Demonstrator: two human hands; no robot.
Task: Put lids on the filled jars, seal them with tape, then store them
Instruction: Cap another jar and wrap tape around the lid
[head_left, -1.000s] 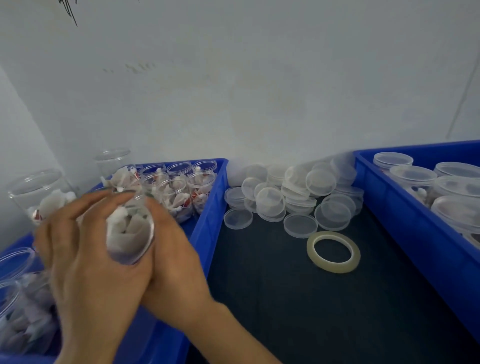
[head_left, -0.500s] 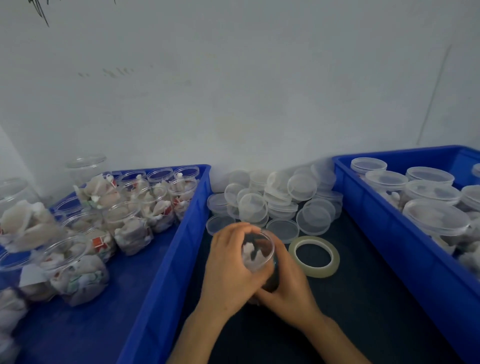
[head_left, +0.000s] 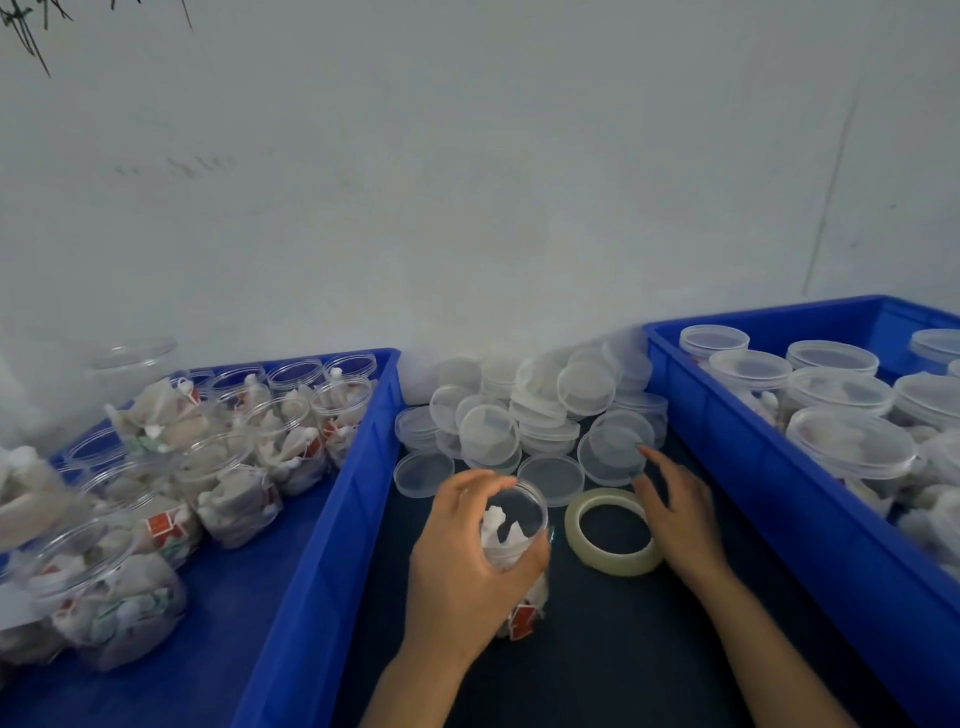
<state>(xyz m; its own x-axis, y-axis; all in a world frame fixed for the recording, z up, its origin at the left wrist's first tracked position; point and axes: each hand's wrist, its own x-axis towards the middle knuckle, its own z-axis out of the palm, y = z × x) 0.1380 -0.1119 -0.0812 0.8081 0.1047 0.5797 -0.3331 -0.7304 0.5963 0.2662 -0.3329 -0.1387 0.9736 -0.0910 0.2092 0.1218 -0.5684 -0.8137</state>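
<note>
Jar (head_left: 511, 525) of white packets, lidless, gripped round its mouth by the curled fingers of the left hand (head_left: 462, 566), over the dark table (head_left: 597, 654). Just right of it, flat tape roll (head_left: 589, 545), right hand (head_left: 675, 514) above its far side, fingers straight and relaxed, tips at the loose lids (head_left: 540, 410). Flanking all: left bin (head_left: 332, 514) of uncapped jars (head_left: 244, 483), right bin (head_left: 769, 467) of lidded jars (head_left: 841, 395).

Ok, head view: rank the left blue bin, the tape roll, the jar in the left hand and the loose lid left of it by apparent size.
1. Left blue bin, by far.
2. Tape roll and jar in the left hand: similar; the hand hides much of the jar, so unranked.
3. Loose lid, smallest.
</note>
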